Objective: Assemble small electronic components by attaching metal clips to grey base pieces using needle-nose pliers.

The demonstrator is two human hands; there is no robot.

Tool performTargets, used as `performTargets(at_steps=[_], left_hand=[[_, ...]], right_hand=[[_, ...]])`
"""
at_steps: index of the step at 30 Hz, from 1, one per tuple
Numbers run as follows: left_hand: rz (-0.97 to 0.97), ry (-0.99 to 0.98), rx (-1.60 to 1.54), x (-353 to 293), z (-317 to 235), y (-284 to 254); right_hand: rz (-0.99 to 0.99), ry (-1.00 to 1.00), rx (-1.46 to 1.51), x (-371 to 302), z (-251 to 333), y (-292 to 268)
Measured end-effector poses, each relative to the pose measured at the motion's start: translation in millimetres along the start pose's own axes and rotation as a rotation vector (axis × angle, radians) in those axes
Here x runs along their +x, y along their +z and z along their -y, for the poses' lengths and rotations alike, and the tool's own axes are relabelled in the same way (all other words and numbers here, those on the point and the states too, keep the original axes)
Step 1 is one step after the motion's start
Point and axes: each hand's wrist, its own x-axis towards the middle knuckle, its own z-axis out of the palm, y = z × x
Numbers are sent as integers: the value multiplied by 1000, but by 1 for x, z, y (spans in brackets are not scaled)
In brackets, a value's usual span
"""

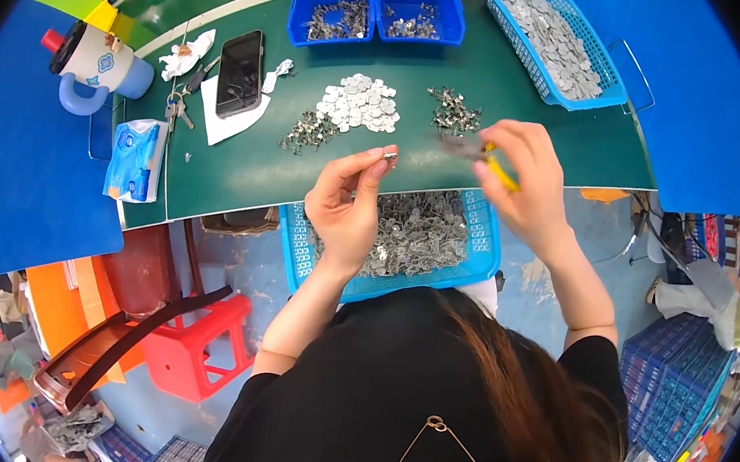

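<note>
My left hand (348, 204) is raised at the table's front edge, thumb and finger pinching a small metal part (390, 155). In my right hand (526, 185) are yellow-handled pliers (503, 167); their jaws are blurred and point left. Just beyond the jaws lies a small pile of dark metal pieces (453, 112) on the green table. Farther left is a heap of flat whitish pieces (360, 104), with another pile of small metal pieces (310, 131) beside it. A blue basket of metal parts (299, 246) sits below the table edge, partly behind my left hand.
Two blue bins (298, 10) with small metal pieces stand at the back, and a light-blue basket (497, 21) of flat discs at back right. On the left are a phone (241, 74), keys (178, 112), a tissue pack (134, 160) and a tumbler (101, 67). A red stool (198, 352) stands below.
</note>
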Motion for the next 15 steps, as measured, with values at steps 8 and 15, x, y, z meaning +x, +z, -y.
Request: performTargets(at_steps=[8,15], left_hand=[[25,140,189,-2,2,-7],[48,222,338,-2,-3,-8]], right_hand=[[3,-410,-254,13,26,-15],[26,-516,-326,17,30,-17]])
